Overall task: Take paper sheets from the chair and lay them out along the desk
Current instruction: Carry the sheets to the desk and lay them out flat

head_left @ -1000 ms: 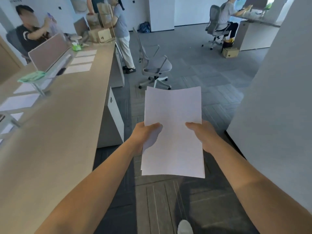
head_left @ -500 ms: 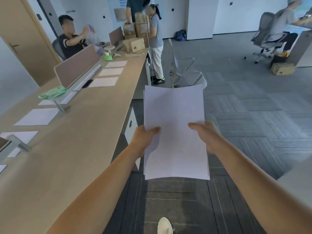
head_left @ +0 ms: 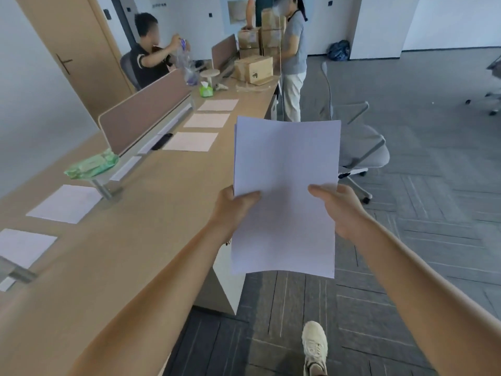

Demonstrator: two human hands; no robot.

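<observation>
I hold a thin stack of white paper sheets [head_left: 284, 169] upright in front of me, over the floor just right of the desk edge. My left hand [head_left: 233, 207] pinches its left edge, thumb on top. My right hand [head_left: 339, 207] pinches its right edge the same way. The long wooden desk [head_left: 151, 213] runs along my left. Several single sheets lie on it: one near the far end [head_left: 218, 105], two more [head_left: 206, 120] [head_left: 189, 141] closer, and two near me [head_left: 65, 203] [head_left: 21, 245]. A grey office chair [head_left: 360, 147] stands behind the stack.
A brown divider panel [head_left: 143, 112] runs along the desk's far side, with a green wipes pack [head_left: 92, 164] on a bracket. Cardboard boxes [head_left: 253, 69] sit at the desk's end, where two people stand and one sits. My shoe [head_left: 314, 346] is on grey carpet.
The view has swung left and forward along the desk. More of the desk and its laid sheets shows now. Both hands keep the same grip on the stack.
</observation>
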